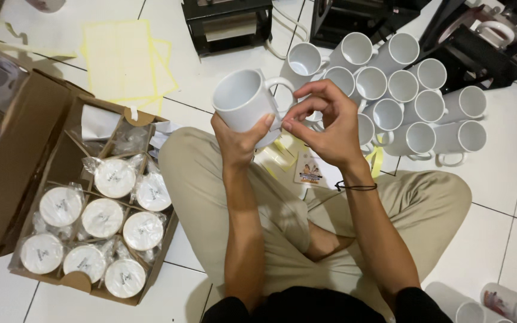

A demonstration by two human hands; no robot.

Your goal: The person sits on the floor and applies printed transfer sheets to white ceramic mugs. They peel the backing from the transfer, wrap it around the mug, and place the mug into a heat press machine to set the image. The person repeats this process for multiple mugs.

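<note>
My left hand [239,139] grips a plain white mug [245,99] from below, its mouth tilted toward the upper left and its handle pointing right. My right hand [326,122] is beside the mug, thumb and forefinger pinched together near the handle; whether something thin sits between them I cannot tell. A dark band circles my right wrist. I sit cross-legged in beige trousers on a white tiled floor.
A stack of white mugs [402,104] lies on its side ahead to the right. An open cardboard box [49,161] at left holds several plastic-wrapped mugs. Yellow sheets [121,60], a small printed card [310,171], black machines [228,24] and two printed mugs [498,302] surround me.
</note>
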